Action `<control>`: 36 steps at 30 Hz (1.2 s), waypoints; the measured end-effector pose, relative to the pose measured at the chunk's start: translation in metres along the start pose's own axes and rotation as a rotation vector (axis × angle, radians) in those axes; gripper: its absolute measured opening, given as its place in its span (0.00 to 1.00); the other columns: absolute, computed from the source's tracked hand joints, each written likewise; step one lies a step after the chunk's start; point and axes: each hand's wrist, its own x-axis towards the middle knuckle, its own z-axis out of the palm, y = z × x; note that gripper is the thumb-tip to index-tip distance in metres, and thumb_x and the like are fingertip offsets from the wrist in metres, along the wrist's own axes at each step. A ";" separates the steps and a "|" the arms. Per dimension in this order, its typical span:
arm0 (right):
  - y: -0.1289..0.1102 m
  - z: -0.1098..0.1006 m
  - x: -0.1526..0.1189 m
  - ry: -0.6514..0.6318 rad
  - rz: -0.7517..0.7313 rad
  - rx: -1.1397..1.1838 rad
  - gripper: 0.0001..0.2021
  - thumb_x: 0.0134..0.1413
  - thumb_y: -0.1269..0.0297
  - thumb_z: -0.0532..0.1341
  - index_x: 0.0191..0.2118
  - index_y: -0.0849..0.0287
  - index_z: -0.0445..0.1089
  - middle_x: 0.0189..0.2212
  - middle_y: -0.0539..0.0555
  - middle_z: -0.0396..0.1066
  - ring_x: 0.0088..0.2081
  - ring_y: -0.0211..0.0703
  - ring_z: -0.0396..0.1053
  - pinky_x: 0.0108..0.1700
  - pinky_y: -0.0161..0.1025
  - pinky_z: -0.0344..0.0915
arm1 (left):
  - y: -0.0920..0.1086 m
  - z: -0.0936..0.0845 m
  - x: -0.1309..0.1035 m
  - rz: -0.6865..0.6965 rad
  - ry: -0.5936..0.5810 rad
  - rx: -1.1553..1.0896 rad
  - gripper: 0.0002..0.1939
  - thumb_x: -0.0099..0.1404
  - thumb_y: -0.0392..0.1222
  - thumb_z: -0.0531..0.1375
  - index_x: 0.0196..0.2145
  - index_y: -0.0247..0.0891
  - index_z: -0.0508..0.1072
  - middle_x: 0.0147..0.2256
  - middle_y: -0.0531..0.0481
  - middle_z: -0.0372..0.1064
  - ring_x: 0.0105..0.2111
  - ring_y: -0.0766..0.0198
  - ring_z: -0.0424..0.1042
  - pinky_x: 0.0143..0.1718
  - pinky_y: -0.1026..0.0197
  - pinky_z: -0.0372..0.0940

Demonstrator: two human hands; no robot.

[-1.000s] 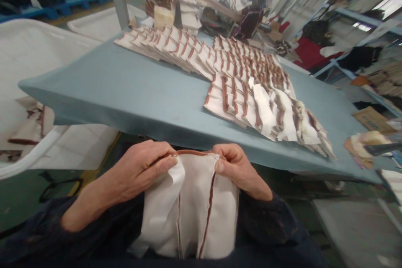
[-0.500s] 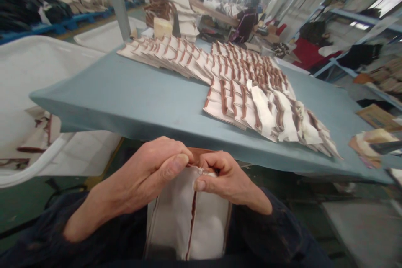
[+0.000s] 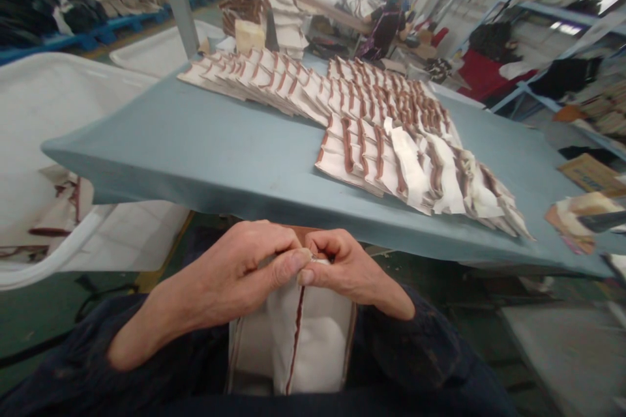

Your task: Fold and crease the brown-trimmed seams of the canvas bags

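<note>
Close to my body, below the table's front edge, hangs a white fabric piece (image 3: 317, 345) with a dark reddish-brown seam down its middle. My left hand (image 3: 259, 264) pinches its top edge between thumb and curled fingers. Right beside it, my right hand (image 3: 337, 264) grips the same edge, its thumb pressed on top of the seam's upper end. The two thumbs nearly touch. A strip of brown material shows behind the fingers; the fingertips' undersides are hidden.
A table with a blue-green cover (image 3: 205, 150) stands ahead, bearing overlapping rows of white pieces with brown edging (image 3: 357, 150). At left is a white bin (image 3: 44, 91) with similar pieces. A person (image 3: 388, 23) sits farther back. Shelving (image 3: 552, 13) stands at right.
My left thumb has moved right along the fabric's top edge, up to my right thumb. Both hands keep their hold. The view has shifted slightly.
</note>
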 end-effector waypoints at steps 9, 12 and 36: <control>0.002 -0.001 0.001 0.017 0.061 0.021 0.33 0.47 0.40 0.77 0.22 0.54 0.55 0.22 0.43 0.49 0.27 0.35 0.44 0.29 0.39 0.41 | 0.001 -0.001 0.006 -0.074 -0.037 0.010 0.22 0.78 0.42 0.52 0.24 0.38 0.63 0.22 0.59 0.59 0.23 0.70 0.58 0.27 0.62 0.49; 0.000 0.000 0.002 0.014 0.065 0.019 0.33 0.47 0.43 0.78 0.22 0.54 0.54 0.23 0.43 0.49 0.28 0.36 0.44 0.30 0.39 0.42 | 0.001 -0.005 0.007 -0.097 -0.073 0.055 0.22 0.79 0.43 0.52 0.25 0.38 0.64 0.22 0.58 0.60 0.24 0.69 0.59 0.28 0.61 0.49; -0.009 0.007 0.028 -0.021 -0.059 -0.096 0.35 0.45 0.36 0.77 0.22 0.55 0.54 0.21 0.41 0.47 0.25 0.32 0.43 0.27 0.37 0.41 | -0.007 -0.017 -0.001 -0.082 0.002 -0.105 0.21 0.78 0.43 0.52 0.24 0.39 0.62 0.22 0.59 0.55 0.22 0.69 0.55 0.26 0.64 0.52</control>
